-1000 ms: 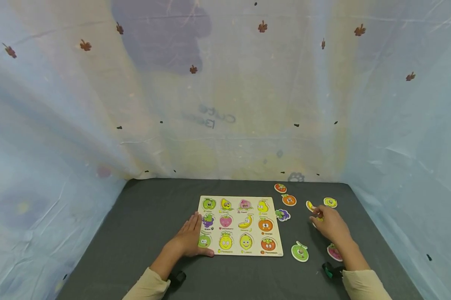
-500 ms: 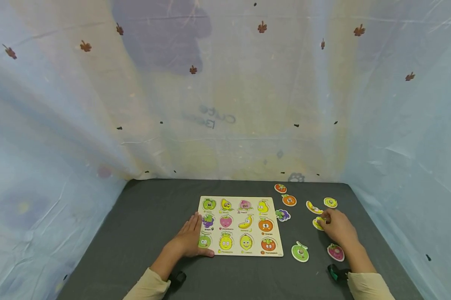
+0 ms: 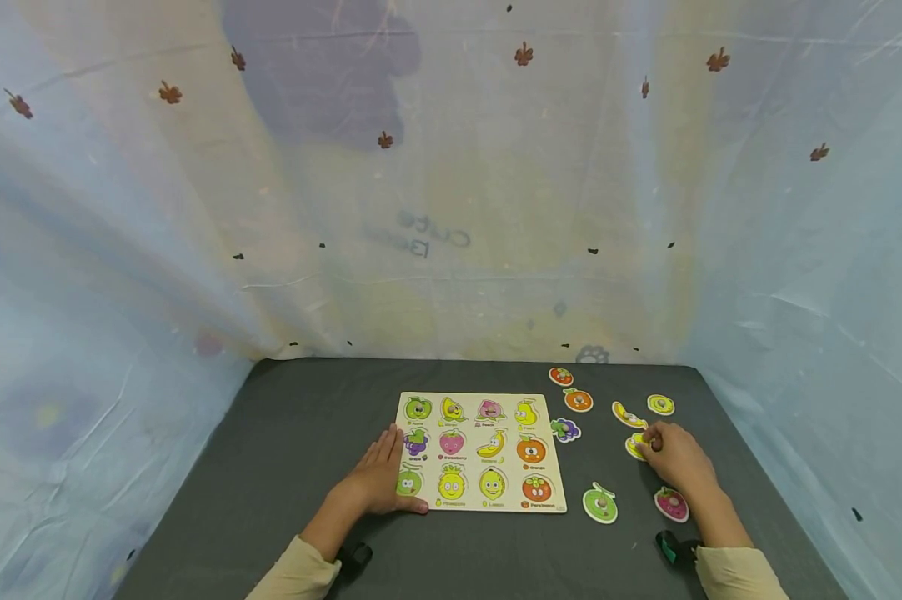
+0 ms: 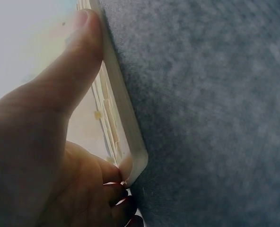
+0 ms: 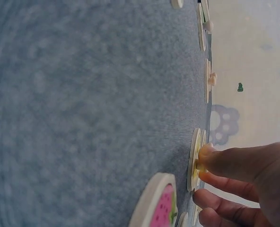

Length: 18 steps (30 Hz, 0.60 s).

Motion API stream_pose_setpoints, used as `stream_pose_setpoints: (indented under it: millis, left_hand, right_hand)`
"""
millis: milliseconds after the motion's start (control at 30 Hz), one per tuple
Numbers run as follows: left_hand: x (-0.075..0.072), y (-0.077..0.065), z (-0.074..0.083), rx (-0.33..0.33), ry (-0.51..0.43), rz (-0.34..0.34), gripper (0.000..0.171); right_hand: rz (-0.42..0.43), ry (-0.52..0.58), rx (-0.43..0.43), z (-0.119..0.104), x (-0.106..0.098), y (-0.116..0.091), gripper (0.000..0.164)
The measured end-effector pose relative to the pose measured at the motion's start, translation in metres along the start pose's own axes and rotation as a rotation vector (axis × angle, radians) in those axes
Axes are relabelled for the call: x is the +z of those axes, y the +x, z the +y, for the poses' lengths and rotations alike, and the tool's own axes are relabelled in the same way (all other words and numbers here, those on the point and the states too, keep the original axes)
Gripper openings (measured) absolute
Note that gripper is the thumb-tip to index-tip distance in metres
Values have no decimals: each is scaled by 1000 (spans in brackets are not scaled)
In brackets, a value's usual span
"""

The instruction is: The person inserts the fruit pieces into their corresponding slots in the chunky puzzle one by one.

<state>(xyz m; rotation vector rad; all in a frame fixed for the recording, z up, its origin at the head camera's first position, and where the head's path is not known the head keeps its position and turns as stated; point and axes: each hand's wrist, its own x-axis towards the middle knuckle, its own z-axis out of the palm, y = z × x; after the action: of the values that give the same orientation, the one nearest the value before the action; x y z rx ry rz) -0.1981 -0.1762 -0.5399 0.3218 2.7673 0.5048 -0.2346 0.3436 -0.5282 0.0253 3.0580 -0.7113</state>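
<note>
A wooden fruit puzzle board [image 3: 509, 461] lies on the dark table, its fruit pictures facing up. Along its left edge rests my left hand [image 3: 378, 477], fingers straight; in the left wrist view the thumb [image 4: 78, 52] lies along the board's border [image 4: 126, 118]. My right hand [image 3: 679, 457] pinches the small knob of a rounded yellow puzzle piece [image 3: 633, 447] between thumb and finger. In the right wrist view that yellow piece [image 5: 193, 158] stands close over the cloth. Just beyond it is a banana piece [image 3: 628, 415], and a pink strawberry-like piece [image 3: 672, 505] lies below the wrist.
Other knobbed pieces lie right of the board: a green one [image 3: 599, 504], grapes [image 3: 566, 430], an orange [image 3: 578, 401], a red-orange one [image 3: 560, 377] and a round yellow one [image 3: 660, 405]. Patterned curtains [image 3: 458, 208] hang around the table's back and sides.
My right hand has shifted slightly right, off the banana piece, and now pinches the rounded yellow piece; in the last half second it hardly moves. My left hand stays at the board.
</note>
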Motion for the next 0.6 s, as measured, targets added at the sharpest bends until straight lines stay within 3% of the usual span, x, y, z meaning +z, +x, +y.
stream_pose_setpoints:
  millis: [600]
  left_hand:
    - [-2,-3,2,0,-23,-3,139]
  right_hand:
    - [8,-10,-21,-3,1,1,16]
